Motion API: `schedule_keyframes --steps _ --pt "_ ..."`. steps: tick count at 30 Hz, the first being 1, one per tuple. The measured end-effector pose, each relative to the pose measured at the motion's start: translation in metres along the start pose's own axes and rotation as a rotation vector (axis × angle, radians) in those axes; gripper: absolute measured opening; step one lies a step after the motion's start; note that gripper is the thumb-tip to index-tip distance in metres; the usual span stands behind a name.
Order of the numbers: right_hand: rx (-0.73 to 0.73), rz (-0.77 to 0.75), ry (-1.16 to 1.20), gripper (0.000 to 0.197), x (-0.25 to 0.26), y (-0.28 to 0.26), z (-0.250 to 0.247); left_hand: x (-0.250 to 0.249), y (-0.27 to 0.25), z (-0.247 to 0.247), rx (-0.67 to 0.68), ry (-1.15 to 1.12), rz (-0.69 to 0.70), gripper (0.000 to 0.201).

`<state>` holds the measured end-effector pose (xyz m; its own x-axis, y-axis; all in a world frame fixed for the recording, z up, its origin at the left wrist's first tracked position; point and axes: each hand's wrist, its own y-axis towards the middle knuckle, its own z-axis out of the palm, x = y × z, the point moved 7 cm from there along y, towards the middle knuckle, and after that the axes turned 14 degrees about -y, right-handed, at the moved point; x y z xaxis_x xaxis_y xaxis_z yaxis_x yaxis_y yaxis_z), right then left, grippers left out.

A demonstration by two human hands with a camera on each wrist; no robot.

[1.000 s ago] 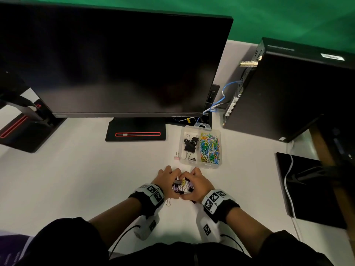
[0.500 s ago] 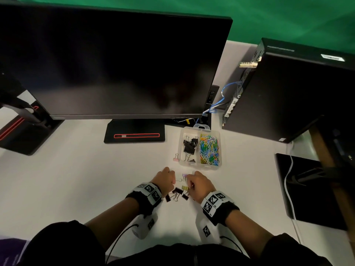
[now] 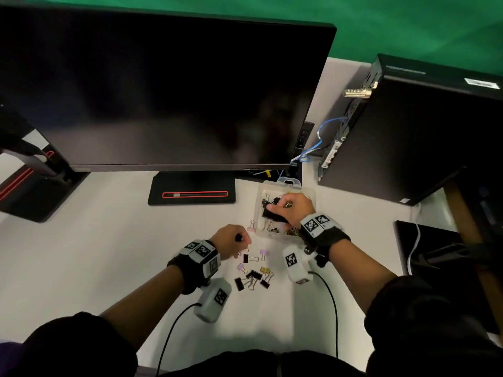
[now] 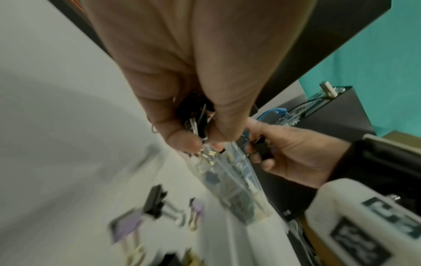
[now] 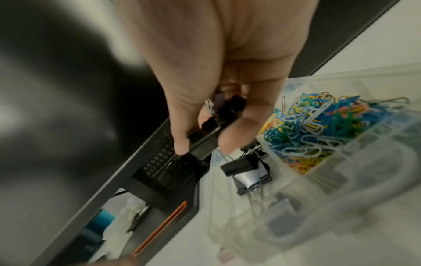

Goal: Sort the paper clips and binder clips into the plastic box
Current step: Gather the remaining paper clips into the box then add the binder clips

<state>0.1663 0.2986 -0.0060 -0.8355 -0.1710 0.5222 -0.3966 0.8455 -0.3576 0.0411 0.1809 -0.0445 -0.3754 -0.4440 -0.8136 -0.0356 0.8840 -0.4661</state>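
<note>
Nearest, loose binder clips [image 3: 253,276] lie scattered on the surface [image 3: 109,254] between the wrists. Just beyond them the left hand [image 3: 231,239] is curled round a bunch of clips, hovering beside the box [image 3: 283,183]. Farther on, the right hand [image 3: 292,206] grips a fistful of black clips over the box's left compartment, paper clips [image 5: 318,129] filling the one alongside. Best loosen the fingers low inside that left compartment so nothing bounces across the divider, then bring the left hand's load after.
</note>
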Motion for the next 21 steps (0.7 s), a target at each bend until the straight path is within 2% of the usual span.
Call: schedule_keyframes --steps 2,7,15,18,21 --pt "0.024 0.033 -0.002 0.034 0.001 0.008 0.004 -0.013 0.007 -0.008 -0.028 -0.036 0.025 0.011" --pt "0.013 0.000 -0.062 0.025 0.004 0.014 0.007 -0.042 0.031 -0.022 -0.119 -0.111 0.082 0.013" --pt "-0.034 0.099 0.243 0.020 -0.026 -0.013 -0.009 -0.067 0.074 -0.010 -0.209 -0.290 0.154 0.020" --pt "-0.055 0.065 0.180 0.021 -0.038 -0.029 -0.013 -0.065 0.086 0.001 -0.198 -0.439 0.111 0.022" --pt "-0.063 0.015 0.121 0.022 -0.048 -0.042 -0.009 -0.060 0.089 0.006 -0.194 -0.638 -0.003 0.029"
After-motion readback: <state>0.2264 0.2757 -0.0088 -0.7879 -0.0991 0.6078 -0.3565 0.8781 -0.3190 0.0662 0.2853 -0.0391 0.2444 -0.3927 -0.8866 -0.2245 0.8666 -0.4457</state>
